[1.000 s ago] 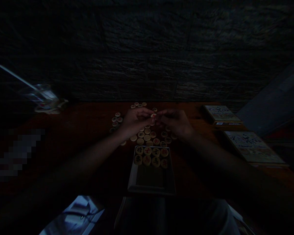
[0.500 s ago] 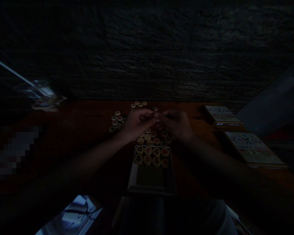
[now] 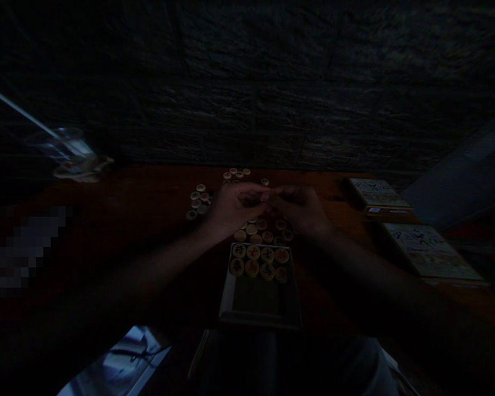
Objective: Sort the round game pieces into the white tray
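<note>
My left hand (image 3: 236,208) and my right hand (image 3: 299,209) meet at the fingertips above the loose pieces. Both are closed in a pinch; whatever lies between the fingers is too dark and small to name. Below them, an open tray (image 3: 226,300) holds two rows of round xiangqi pieces (image 3: 253,268) at its far end, marked in red and black. Loose pieces (image 3: 240,236) lie just beyond the tray, partly under my hands. More pieces (image 3: 201,188) are left of my left hand, and a small group (image 3: 233,171) sits farther back.
Two flat printed boxes (image 3: 377,192) (image 3: 432,250) lie on the wooden table (image 3: 148,192) at the right. A clear cup with a straw (image 3: 76,151) stands at the back left. A stone wall runs behind the table.
The view has shifted slightly, so the tray and pieces appear a little farther right. My hands remain together at the fingertips, in nearly the same pose.
</note>
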`<action>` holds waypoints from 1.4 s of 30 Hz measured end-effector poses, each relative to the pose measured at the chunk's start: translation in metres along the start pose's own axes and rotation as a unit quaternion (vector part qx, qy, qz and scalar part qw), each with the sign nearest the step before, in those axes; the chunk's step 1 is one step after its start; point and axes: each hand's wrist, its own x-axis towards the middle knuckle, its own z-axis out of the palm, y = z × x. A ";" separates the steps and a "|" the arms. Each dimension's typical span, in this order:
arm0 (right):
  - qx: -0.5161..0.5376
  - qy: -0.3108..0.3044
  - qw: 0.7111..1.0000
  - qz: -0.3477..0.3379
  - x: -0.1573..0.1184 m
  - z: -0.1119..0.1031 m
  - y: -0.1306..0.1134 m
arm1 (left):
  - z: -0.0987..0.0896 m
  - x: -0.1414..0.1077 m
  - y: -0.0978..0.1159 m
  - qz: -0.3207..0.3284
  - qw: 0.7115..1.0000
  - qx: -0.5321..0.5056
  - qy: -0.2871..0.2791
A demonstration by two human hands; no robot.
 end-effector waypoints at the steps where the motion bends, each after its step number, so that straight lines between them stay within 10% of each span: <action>1: 0.005 0.005 1.000 0.008 -0.001 0.001 0.000 | 0.001 -0.001 0.001 0.000 1.000 -0.003 -0.006; 12: 0.130 -0.026 0.990 0.042 0.004 -0.002 -0.010 | -0.002 0.004 -0.003 -0.035 0.996 -0.084 0.007; 26: -0.002 0.030 0.999 -0.029 -0.001 0.001 0.002 | 0.002 0.000 0.001 0.031 0.999 0.020 0.019; 42: 0.066 -0.019 0.997 -0.022 0.005 -0.003 0.002 | 0.000 0.003 0.006 -0.073 0.994 -0.062 0.053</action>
